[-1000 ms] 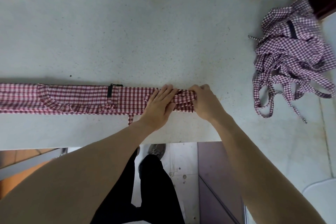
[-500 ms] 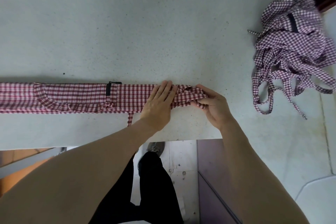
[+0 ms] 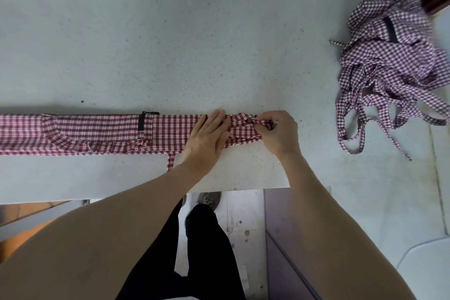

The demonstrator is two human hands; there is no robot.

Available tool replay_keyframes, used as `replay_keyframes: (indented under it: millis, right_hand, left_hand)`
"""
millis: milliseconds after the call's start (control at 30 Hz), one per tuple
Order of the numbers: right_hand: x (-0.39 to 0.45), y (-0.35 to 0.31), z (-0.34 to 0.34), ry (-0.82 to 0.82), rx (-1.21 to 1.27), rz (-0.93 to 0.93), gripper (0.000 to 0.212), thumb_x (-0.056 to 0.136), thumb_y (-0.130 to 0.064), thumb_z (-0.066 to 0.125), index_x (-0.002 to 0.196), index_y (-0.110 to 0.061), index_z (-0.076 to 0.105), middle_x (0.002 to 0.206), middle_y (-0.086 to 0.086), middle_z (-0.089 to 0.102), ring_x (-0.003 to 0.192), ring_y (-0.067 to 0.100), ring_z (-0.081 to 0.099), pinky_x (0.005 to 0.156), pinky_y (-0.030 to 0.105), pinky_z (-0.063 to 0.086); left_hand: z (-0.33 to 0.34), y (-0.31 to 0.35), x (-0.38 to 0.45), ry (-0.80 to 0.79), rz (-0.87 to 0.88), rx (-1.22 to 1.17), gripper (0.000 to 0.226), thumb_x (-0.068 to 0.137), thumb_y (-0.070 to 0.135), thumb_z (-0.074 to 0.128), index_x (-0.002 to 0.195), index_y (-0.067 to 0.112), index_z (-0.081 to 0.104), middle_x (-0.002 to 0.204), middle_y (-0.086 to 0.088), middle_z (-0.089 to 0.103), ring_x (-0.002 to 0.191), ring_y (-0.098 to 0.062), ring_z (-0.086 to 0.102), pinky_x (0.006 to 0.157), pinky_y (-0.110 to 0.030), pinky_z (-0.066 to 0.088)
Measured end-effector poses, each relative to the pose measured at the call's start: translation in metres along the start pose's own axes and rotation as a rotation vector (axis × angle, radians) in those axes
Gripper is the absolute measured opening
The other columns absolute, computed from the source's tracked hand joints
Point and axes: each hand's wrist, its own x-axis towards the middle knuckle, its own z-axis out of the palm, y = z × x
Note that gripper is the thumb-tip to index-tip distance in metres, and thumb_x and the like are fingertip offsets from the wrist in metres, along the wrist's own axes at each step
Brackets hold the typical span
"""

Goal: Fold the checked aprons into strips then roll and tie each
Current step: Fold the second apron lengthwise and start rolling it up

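A red-checked apron [image 3: 97, 133], folded into a long strip, is laid across the pale table [image 3: 170, 44] close to its near edge, running from the left border of the view to just right of the middle. A black buckle [image 3: 143, 120] is seen on the strip's far edge, and a short tie end [image 3: 171, 160] pokes out from its near edge.

The left hand [image 3: 207, 140] is laid flat on the strip, fingers straight and together, pressing the cloth down just left of its right end. The right hand [image 3: 277, 133] is curled round that right end, where the cloth is bunched and turned up; the fold is pinched between thumb and fingers. The two hands are nearly touching.

Well apart, at the far right of the table, a heap of purple-checked aprons [image 3: 394, 66] is piled loosely, with straps trailing toward the near side.

Below the table's near edge, black trousers [image 3: 194, 251] and a shoe [image 3: 209, 198] are seen above a tiled floor [image 3: 243, 214].
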Motion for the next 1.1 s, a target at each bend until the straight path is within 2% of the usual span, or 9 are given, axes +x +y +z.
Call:
replay_keyframes:
  millis: [133,267,333,433,600,700,833,1000,1100]
  right_hand:
    - [-0.006,0.0,0.004,0.061,-0.009,0.046,0.014,0.083,-0.009,0.075,0.094,-0.019,0.074,0.112,0.0,0.065,0.098,0.005,0.055,0.078,-0.002,0.035]
    - [-0.009,-0.009,-0.004,0.051,-0.02,0.014,0.016,0.084,-0.009,0.075,0.092,-0.022,0.072,0.111,-0.001,0.064,0.096,0.005,0.056,0.092,0.018,0.049]
    - [-0.012,-0.017,-0.012,0.027,-0.024,-0.031,0.017,0.082,-0.01,0.077,0.088,-0.025,0.071,0.107,-0.005,0.063,0.092,0.001,0.058,0.091,0.028,0.054]
    - [-0.018,-0.036,-0.018,-0.065,0.009,-0.135,0.018,0.08,-0.008,0.078,0.086,-0.024,0.074,0.104,-0.007,0.06,0.092,0.009,0.063,0.076,0.035,0.06]
    - [-0.026,-0.08,-0.004,-0.289,-0.057,-0.369,0.013,0.081,-0.006,0.075,0.088,-0.017,0.074,0.099,-0.003,0.06,0.088,0.002,0.058,0.077,0.008,0.045]
    - [-0.024,-0.095,0.016,-0.36,-0.053,-0.399,0.011,0.082,-0.009,0.072,0.09,-0.017,0.072,0.099,-0.003,0.061,0.087,0.0,0.057,0.078,0.005,0.041]
    - [-0.024,-0.106,0.039,-0.429,0.131,-0.289,0.013,0.083,-0.006,0.071,0.094,-0.012,0.071,0.1,-0.001,0.067,0.092,0.007,0.063,0.083,0.013,0.048]
    - [-0.028,-0.114,0.057,-0.494,0.7,0.06,0.014,0.073,-0.007,0.072,0.082,-0.018,0.072,0.091,0.003,0.068,0.093,0.02,0.063,0.083,0.036,0.053]
    - [-0.031,-0.116,0.074,-0.491,0.702,0.089,0.016,0.07,-0.011,0.072,0.079,-0.023,0.074,0.092,0.002,0.069,0.095,0.021,0.063,0.082,0.037,0.053]
  left_hand:
    - [0.005,-0.001,0.003,0.243,0.01,0.044,0.029,0.092,0.018,0.061,0.119,0.011,0.069,0.135,-0.015,0.058,0.132,-0.034,0.047,0.111,-0.057,0.033]
    - [-0.002,0.016,0.009,0.173,-0.092,0.161,0.036,0.076,0.01,0.081,0.11,0.014,0.071,0.104,-0.011,0.057,0.097,-0.029,0.046,0.08,-0.045,0.048]
    - [-0.001,0.021,0.011,0.168,-0.097,0.066,0.035,0.075,0.0,0.08,0.108,0.006,0.071,0.089,-0.01,0.055,0.083,-0.028,0.05,0.066,-0.038,0.051]
    - [-0.008,0.023,0.015,0.15,-0.205,-0.17,0.017,0.084,-0.001,0.069,0.1,0.002,0.068,0.09,-0.009,0.06,0.087,-0.026,0.054,0.071,-0.03,0.046]
    - [-0.034,0.02,0.019,0.118,-0.298,-0.324,0.009,0.083,0.001,0.065,0.081,0.008,0.06,0.07,-0.002,0.061,0.061,-0.017,0.053,0.053,-0.022,0.036]
    - [-0.05,0.006,0.021,0.079,-0.323,-0.296,0.009,0.084,0.001,0.06,0.092,0.003,0.064,0.075,-0.006,0.066,0.064,-0.018,0.057,0.055,-0.019,0.036]
    - [-0.063,-0.011,0.022,-0.031,-0.345,-0.271,0.017,0.088,-0.001,0.055,0.102,0.002,0.063,0.089,-0.009,0.068,0.078,-0.023,0.065,0.063,-0.031,0.051]
    - [-0.072,-0.027,0.01,-0.033,-0.456,-0.536,0.02,0.079,0.008,0.075,0.096,0.01,0.064,0.086,-0.001,0.069,0.08,-0.017,0.065,0.06,-0.017,0.047]
    - [-0.079,-0.038,0.001,-0.108,-0.463,-0.69,0.03,0.075,0.004,0.078,0.101,0.009,0.064,0.09,-0.004,0.07,0.087,-0.021,0.067,0.068,-0.024,0.055]
